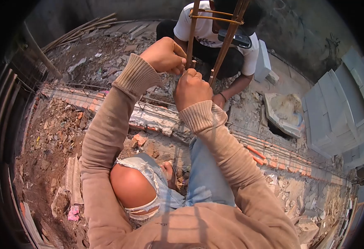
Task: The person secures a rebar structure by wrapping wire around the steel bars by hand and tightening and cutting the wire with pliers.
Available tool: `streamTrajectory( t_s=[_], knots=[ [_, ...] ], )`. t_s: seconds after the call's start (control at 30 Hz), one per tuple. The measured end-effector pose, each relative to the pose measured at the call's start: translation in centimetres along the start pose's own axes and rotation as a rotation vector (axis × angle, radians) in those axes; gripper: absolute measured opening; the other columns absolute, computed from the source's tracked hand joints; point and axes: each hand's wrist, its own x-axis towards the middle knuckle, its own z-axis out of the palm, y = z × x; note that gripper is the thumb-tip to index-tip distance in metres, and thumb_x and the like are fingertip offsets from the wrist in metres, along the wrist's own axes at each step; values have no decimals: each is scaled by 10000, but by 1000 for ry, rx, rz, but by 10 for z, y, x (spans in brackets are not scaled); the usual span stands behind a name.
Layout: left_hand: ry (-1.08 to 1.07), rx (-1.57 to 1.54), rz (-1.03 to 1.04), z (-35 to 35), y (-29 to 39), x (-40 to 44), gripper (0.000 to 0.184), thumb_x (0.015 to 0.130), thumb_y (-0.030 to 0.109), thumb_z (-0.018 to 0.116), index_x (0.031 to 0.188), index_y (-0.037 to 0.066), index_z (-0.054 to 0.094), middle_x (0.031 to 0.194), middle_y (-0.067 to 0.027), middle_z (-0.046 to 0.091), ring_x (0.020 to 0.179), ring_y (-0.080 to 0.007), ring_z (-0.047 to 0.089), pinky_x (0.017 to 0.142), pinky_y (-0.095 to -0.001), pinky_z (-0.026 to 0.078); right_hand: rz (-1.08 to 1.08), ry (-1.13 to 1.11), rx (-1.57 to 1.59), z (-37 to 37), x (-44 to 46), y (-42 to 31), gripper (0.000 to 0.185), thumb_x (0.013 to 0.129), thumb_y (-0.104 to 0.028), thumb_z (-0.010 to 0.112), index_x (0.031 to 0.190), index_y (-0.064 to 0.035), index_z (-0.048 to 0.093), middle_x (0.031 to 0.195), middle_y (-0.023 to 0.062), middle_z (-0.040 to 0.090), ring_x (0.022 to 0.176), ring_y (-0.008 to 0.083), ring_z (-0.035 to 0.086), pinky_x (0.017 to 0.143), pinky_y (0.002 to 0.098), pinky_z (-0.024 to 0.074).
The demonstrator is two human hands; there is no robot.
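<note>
In the head view my left hand [164, 55] is closed beside the upright rusty rebar [192, 35]; whatever its fingers pinch is too small to make out. My right hand [193, 89] is closed just below and to the right, at the foot of the same bars, and its fingers hide what they hold. Short bar ends stand close to both hands. Higher up, a wire stirrup [217, 17] goes round the upright bars. A person in a white shirt [250, 52] crouches opposite, one hand low near the bars.
A long horizontal rebar cage [269, 145] crosses the ground over bricks. White blocks [329, 112] are stacked at the right, near a mortar-stained basin [285, 110]. Wooden poles [80, 31] lie at the back left. Rubble covers the ground around my legs.
</note>
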Motion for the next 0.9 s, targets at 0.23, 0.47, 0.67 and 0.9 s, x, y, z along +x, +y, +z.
streamTrajectory(
  t_s=[0.23, 0.47, 0.67, 0.9],
  knots=[
    [-40, 331, 161, 6, -7, 2, 159, 902, 122, 680, 963, -14, 734, 797, -49, 720, 706, -76, 617, 646, -238, 499, -39, -66, 161, -7, -3, 22, 123, 833, -108, 580, 884, 3, 561, 843, 195, 669, 706, 387, 689, 626, 456, 570],
    [-82, -206, 59, 5, -38, 5, 168, 891, 110, 696, 1011, 3, 746, 846, -63, 735, 677, -75, 594, 623, -240, 493, -19, -80, 201, -21, 7, 36, 180, 795, -89, 601, 930, 30, 621, 928, 197, 664, 783, 374, 696, 687, 456, 567],
    [-114, -275, 176, 6, -61, 20, 228, 827, 131, 774, 1028, 27, 747, 859, -46, 733, 693, -73, 601, 631, -231, 494, -98, -30, 304, -19, 14, 47, 199, 782, -59, 615, 962, 18, 648, 957, 192, 670, 828, 368, 693, 720, 445, 565],
    [-28, -417, 404, 23, -72, 24, 308, 818, 134, 781, 1113, 59, 729, 928, -19, 729, 758, -72, 609, 648, -213, 497, -98, -75, 316, -14, 15, 48, 180, 783, -40, 578, 952, -24, 639, 891, 183, 664, 829, 370, 662, 747, 461, 537]
  ],
)
